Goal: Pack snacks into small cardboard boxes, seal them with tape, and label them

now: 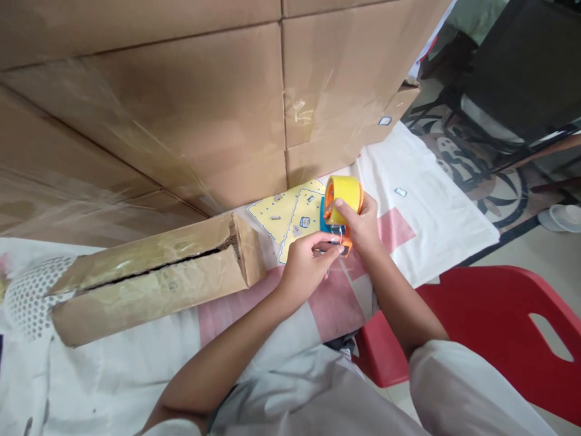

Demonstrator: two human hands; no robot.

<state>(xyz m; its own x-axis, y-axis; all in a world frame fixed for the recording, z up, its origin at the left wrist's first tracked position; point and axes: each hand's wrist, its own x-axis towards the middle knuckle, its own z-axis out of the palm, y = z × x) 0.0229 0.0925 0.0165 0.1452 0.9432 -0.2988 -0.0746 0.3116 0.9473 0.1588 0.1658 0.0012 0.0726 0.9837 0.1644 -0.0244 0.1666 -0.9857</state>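
Cardboard boxes [190,109] stacked high, beyond both my hands. White and pink cloth [440,206] spread under them. Red chair [490,321] below and outward of my right hand. Long carton [154,297] to the left of my left hand, its top seam gaping. Yellow sheets [267,213] lie flat just past my left fingers, running partly behind the dispenser.

Right hand [362,225]: curled around the yellow tape roll [349,192] in its orange dispenser [347,247], thumb on the near side, held above the cloth. Left hand [305,261]: thumb and forefinger nearly closed at the dispenser's lower end, seemingly pinching the tape's clear end; too small to be sure.

Step in hand, I judge: working the tape end free. Next move calls for a firm pinch and a steady right hand.
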